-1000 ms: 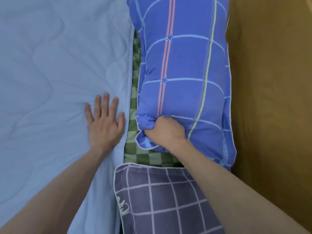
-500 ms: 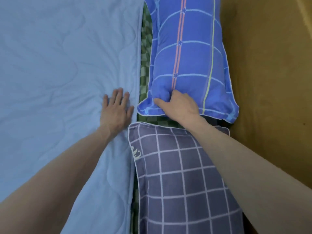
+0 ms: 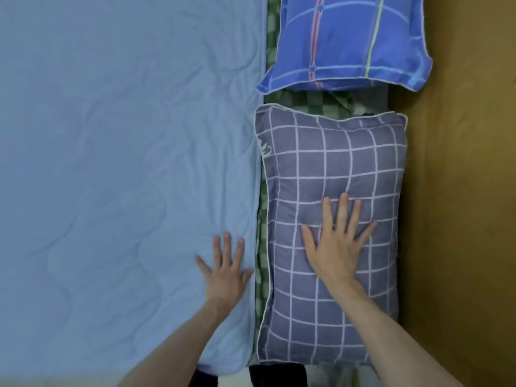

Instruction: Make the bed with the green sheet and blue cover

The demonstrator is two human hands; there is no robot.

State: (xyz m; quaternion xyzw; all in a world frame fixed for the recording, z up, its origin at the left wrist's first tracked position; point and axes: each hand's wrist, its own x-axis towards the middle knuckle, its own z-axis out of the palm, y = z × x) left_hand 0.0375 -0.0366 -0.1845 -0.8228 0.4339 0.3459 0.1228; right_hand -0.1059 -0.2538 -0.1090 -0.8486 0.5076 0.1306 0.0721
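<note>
Your left hand lies flat on the quilted blue cover; your right hand presses, fingers spread, into the plump grid-checked pillow, lengthwise away from you.

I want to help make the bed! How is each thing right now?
blue cover: spread flat, slightly wrinkled.
green sheet: showing between the pillows.
grey checked pillow: lying flat.
blue pillow: lying flat, untouched.
left hand: flat on the cover.
right hand: flat on the grey pillow.
</note>
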